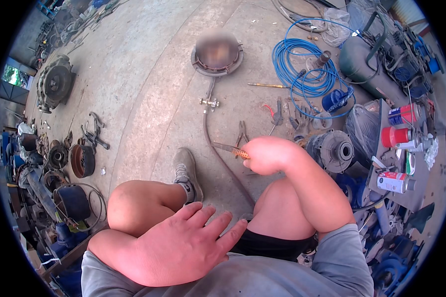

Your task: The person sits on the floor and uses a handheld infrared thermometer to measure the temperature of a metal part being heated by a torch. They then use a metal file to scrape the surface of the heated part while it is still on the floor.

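R hand [265, 154], ctr frame, fingers curled round slim dark tool w/ ribbed orange section [240, 153], far end pointing L. L hand [188, 242], lower ctr, fingers spread. Round dark metal burner [217, 65] upper ctr on grey concrete floor [148, 89], brownish hose [226, 167] below.

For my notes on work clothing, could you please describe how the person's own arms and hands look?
The left hand and the right hand wear no gloves. Short, loose grey cloth sleeves, the left sleeve and the right sleeve, leave both forearms bare. No watch or bracelet shows. No ring shows on the left; the right fingers are mostly hidden.
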`<state>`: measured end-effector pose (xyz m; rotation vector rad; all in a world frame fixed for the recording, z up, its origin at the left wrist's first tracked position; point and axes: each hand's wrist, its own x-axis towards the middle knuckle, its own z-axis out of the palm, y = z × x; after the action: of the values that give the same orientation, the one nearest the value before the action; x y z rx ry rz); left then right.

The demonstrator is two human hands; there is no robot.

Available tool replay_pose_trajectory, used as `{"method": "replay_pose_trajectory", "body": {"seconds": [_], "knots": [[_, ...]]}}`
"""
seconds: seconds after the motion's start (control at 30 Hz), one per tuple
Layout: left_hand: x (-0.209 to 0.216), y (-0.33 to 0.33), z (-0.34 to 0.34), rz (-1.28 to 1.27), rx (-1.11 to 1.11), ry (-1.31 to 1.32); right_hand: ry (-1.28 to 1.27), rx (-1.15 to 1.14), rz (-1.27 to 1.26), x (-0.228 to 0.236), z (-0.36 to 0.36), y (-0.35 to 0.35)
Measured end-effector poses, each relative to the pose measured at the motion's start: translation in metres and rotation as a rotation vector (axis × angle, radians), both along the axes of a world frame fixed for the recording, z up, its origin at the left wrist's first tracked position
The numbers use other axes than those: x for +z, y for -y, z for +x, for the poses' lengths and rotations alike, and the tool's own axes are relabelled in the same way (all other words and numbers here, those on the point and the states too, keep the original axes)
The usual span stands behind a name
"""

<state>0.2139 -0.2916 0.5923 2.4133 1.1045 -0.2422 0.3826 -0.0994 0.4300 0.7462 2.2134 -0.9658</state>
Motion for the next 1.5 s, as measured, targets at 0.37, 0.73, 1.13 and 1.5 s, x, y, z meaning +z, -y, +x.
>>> {"method": "replay_pose_trajectory", "body": {"seconds": [0.37,0.73,1.13,1.5], "knots": [[0.000,0.000,0.000,0.009,0.010,0.027,-0.011,0.007,-0.003,-0.007,0.002,0.000],[-0.004,0.000,0.000,0.052,0.039,0.089,-0.003,-0.005,-0.008,-0.008,0.001,-0.001],[-0.004,0.000,0.000,0.059,0.027,0.076,-0.002,-0.018,0.001,-0.015,0.001,-0.004],[0.002,-0.001,-0.001,-0.060,-0.004,-0.013,0.003,-0.034,-0.017,-0.012,0.001,-0.004]]}}
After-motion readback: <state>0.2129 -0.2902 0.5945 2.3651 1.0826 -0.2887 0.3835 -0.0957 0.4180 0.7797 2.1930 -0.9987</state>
